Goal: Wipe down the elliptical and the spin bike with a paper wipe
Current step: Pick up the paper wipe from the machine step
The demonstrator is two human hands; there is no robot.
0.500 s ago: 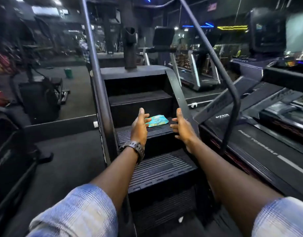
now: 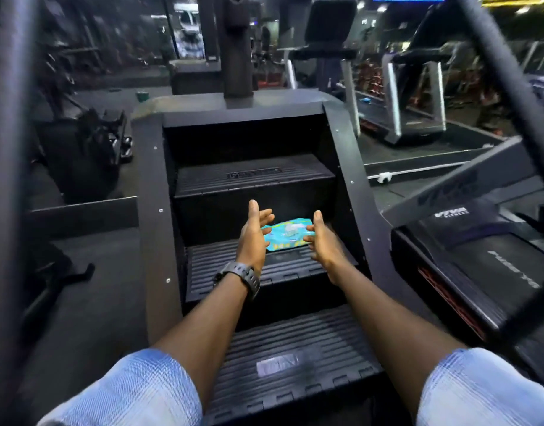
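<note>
Pack of wipes lies on the middle step of a stair machine, between both hands. Left hand and right hand flank it, fingers spread, gripping nothing yet. It looks light, soft and crinkly, probably slick film; best taken by its short ends. Rails rise on both sides; a treadmill stands right. Nothing blocks the reach.

Your left hand and right hand reach out with fingers spread, palms facing each other on either side of a turquoise wipes pack. The pack lies flat on a ribbed step of the stair climber. A treadmill stands just right.
</note>
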